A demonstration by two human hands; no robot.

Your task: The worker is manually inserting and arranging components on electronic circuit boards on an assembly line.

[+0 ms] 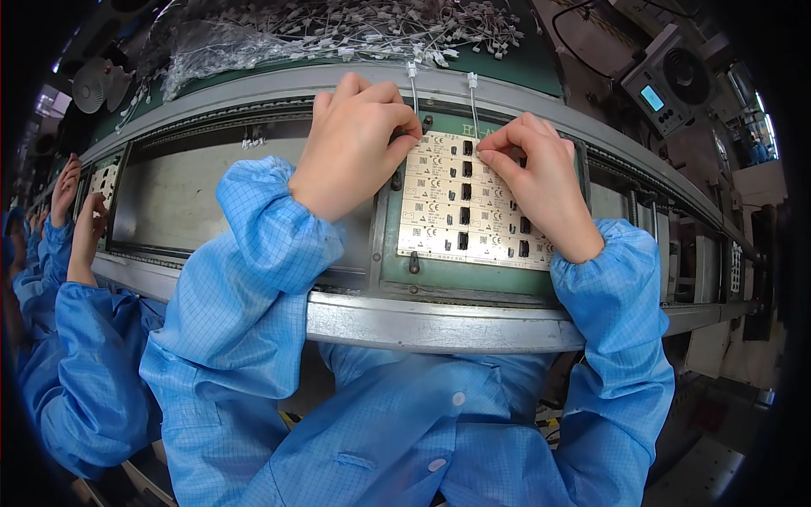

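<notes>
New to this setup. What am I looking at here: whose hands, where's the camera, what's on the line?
There is one picture, from a fisheye camera worn on a person's head and looking down, so straight edges bend near the rim.

No robot is involved. The two bare hands in blue sleeves are the wearer's. The left hand and right hand both press on a cream panel of small circuit boards, each with a black socket. The panel sits in a green carrier tray on a grey conveyor rail.

Two thin white leads run from the panel's far edge toward a heap of white wired connectors behind the line.

At far left, a co-worker's hands work at another panel.
</notes>
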